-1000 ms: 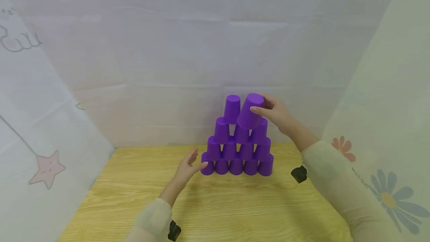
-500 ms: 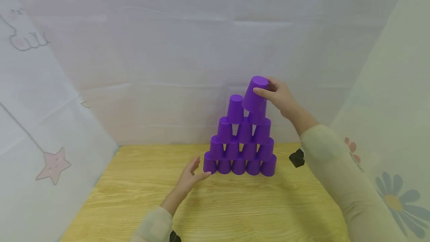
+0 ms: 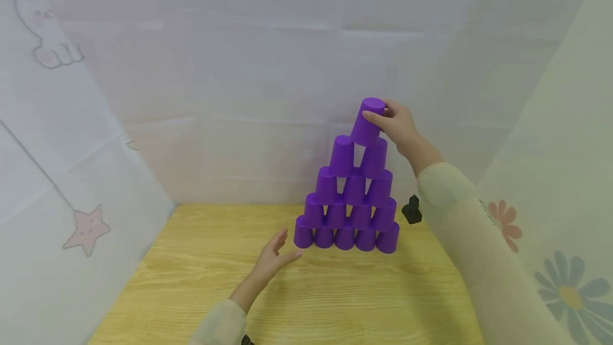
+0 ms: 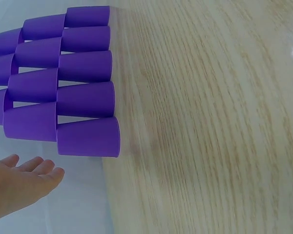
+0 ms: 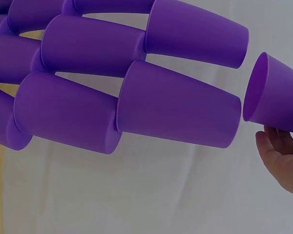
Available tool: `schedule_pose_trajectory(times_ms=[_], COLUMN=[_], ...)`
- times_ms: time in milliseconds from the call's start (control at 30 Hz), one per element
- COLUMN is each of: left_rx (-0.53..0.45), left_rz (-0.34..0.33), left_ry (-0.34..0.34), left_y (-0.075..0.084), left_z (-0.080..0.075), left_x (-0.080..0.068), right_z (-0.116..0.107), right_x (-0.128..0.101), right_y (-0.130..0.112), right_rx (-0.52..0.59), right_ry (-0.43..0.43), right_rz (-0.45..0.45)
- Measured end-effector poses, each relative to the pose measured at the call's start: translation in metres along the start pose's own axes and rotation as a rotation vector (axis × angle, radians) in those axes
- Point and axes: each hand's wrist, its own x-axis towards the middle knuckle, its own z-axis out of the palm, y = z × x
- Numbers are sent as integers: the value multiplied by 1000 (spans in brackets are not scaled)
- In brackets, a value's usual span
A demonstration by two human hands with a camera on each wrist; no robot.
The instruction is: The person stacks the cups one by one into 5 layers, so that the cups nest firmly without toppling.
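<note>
A pyramid of upturned purple cups (image 3: 349, 206) stands at the back of the wooden table (image 3: 335, 297), five cups wide at the base. My right hand (image 3: 389, 117) grips one more purple cup (image 3: 367, 121), tilted, at the peak above the two highest cups (image 3: 356, 156). In the right wrist view that cup (image 5: 278, 95) has its rim right at the bottoms of those two cups (image 5: 185, 105), with my right hand (image 5: 283, 156) beneath it; I cannot tell if they touch. My left hand (image 3: 275, 254) hovers open beside the bottom-left cup (image 3: 303, 236), holding nothing. The left wrist view shows the left hand (image 4: 24, 183) apart from that cup (image 4: 88, 137).
White cloth walls close in the table at the back and both sides, printed with a rabbit (image 3: 40, 15), a star (image 3: 87, 229) and flowers (image 3: 567, 294). A small black object (image 3: 412, 211) sits by my right sleeve. Bare wood lies in front of the pyramid.
My right hand has lifted the cup from beside the two-cup row up to the peak of the pyramid. My left hand has drawn slightly back from the bottom-left cup.
</note>
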Motion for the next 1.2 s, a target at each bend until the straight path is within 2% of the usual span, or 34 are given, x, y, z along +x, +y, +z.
schedule_pose_trajectory(times_ms=[233, 600, 1200], left_rx=[-16, -26, -46], left_rz=[3, -16, -18], left_ry=[4, -2, -11], left_y=[0, -2, -1], left_z=[2, 4, 6], left_x=[-3, -5, -6], right_z=[5, 5, -4], right_x=[10, 12, 4], right_y=[6, 7, 4], right_rx=[-18, -54, -87], right_ry=[22, 20, -54], right_rz=[22, 48, 68])
